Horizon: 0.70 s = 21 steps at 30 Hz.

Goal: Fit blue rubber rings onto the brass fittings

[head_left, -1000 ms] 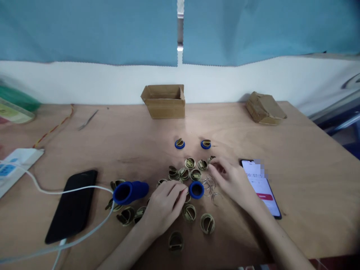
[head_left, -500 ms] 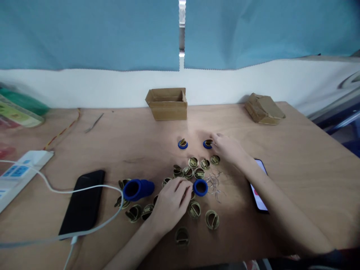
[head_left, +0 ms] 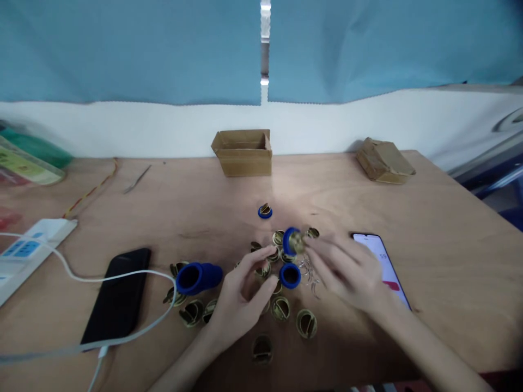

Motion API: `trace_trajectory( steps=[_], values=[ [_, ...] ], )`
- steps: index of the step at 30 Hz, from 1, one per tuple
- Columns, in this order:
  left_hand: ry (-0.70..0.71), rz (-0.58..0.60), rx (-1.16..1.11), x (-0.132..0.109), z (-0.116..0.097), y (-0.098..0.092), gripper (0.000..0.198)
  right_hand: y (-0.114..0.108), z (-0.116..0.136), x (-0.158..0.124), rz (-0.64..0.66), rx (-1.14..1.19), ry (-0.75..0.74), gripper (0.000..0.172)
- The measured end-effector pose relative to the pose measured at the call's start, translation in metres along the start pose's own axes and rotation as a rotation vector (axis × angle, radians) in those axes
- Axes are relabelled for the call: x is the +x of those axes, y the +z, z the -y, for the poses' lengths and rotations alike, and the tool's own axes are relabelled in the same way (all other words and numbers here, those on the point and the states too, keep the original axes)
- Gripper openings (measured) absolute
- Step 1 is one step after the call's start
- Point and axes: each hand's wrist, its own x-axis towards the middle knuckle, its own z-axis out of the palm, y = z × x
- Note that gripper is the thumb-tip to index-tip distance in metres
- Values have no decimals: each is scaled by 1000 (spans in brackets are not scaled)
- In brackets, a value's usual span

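Observation:
My right hand [head_left: 339, 267] pinches a round brass-coloured piece [head_left: 297, 243] that has a blue ring [head_left: 288, 241] around it, lifted above the table and tilted. To its left, my left hand [head_left: 243, 294] is empty, thumb and fingers apart, among the loose pieces. A stack of blue rings [head_left: 290, 276] stands on the table just right of my left thumb. Several similar brass pieces [head_left: 306, 324], each with a flap or bar across it, lie around both hands. Further back sits another brass piece in a blue ring [head_left: 265, 210].
A row of blue rings [head_left: 200, 277] lies on its side at left. Thin curved clear bits [head_left: 312, 280] lie near the right hand. Phones [head_left: 118, 294] [head_left: 382, 261] flank the work, with a white cable [head_left: 139, 270] at left. Cardboard boxes [head_left: 245, 163] [head_left: 384, 160] stand behind.
My right hand has picked up the brass piece with its blue ring from the back and brought it nearer. My left hand has opened, its fingers spreading away from the upright blue rings.

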Motion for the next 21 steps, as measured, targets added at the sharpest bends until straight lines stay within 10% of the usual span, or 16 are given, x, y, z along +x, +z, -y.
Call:
trace_trajectory(
  steps=[7, 15, 21],
  values=[
    [-276, 245, -614, -1, -8, -3, 51, 14, 29, -22, 87, 60, -260, 24],
    [-255, 207, -561, 0, -8, -3, 42, 36, 33, -28, -154, 391, 120, 34],
    [-222, 197, -351, -5, -8, 0, 46, 44, 44, -32, -48, 472, 244, 35]
  ],
)
